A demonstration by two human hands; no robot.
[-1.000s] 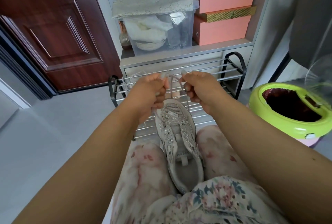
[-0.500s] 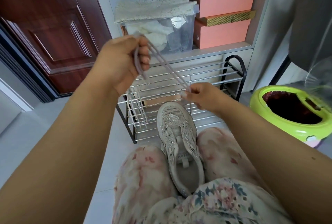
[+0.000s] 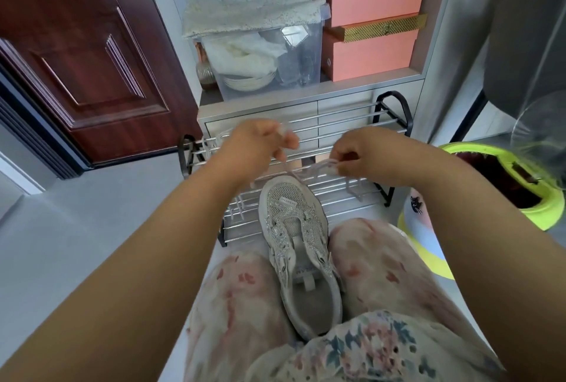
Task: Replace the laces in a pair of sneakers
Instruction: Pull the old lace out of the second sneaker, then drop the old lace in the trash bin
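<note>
Sneaker (image 3: 298, 246) between the knees has bare eyelets; both hands (left (image 3: 255, 148), right (image 3: 364, 156)) pinch the lace (image 3: 309, 168) over the toe, threading barely begun.

Sneaker (image 3: 298, 246) lies between the person's knees, toe pointing away toward the shoe rack (image 3: 306, 197), heel nearest the body. Left hand (image 3: 257, 148) and right hand (image 3: 364, 158) are above and just beyond the toe, left and right of it, with the lace (image 3: 309, 170) strung between them over the rack. Behind the rack: drawer unit (image 3: 306, 112). On it, storage bin (image 3: 269, 59) to the left, stacked boxes (image 3: 370, 23) to the right. Door (image 3: 76, 53) far left; round bin (image 3: 502, 179) right of the rack.
</note>
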